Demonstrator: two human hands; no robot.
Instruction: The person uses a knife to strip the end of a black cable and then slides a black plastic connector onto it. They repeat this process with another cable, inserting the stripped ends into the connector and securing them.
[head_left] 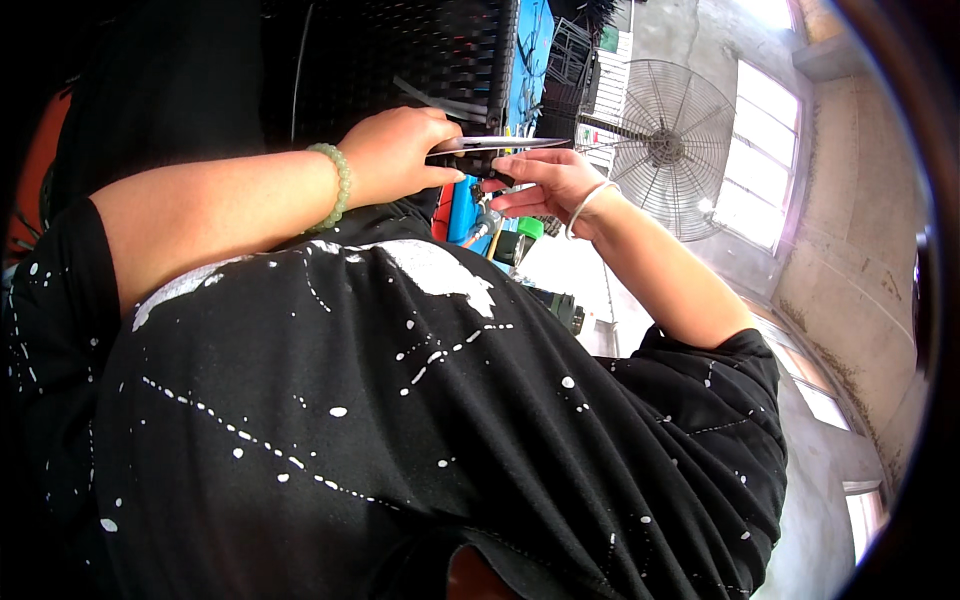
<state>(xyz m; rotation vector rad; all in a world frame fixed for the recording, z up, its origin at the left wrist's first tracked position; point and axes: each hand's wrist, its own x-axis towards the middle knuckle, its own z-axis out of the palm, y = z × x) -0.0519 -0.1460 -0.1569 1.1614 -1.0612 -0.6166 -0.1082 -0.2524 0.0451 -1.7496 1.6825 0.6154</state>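
Note:
My left hand point(400, 150), with a green bead bracelet at the wrist, is closed at the top middle. From its fingers a long silver pointed blade point(515, 144) reaches toward the right; its handle is hidden, so I cannot tell what kind of tool it is. My right hand point(545, 180), wearing a white bangle, faces it with thumb and finger pinched on a small black strip point(503, 174). The blade passes just above those fingertips. Behind both hands stands a black woven panel point(400, 50), with a loose dark strip point(440, 100) sticking out of it by my left hand.
A blue surface point(530, 60) with small items runs beside the panel. Close to my right hand lie a green-capped object point(530, 229) and a blue object point(463, 212). Farther right stand a large caged fan point(665, 145), a window point(765, 155) and a bare wall point(850, 190).

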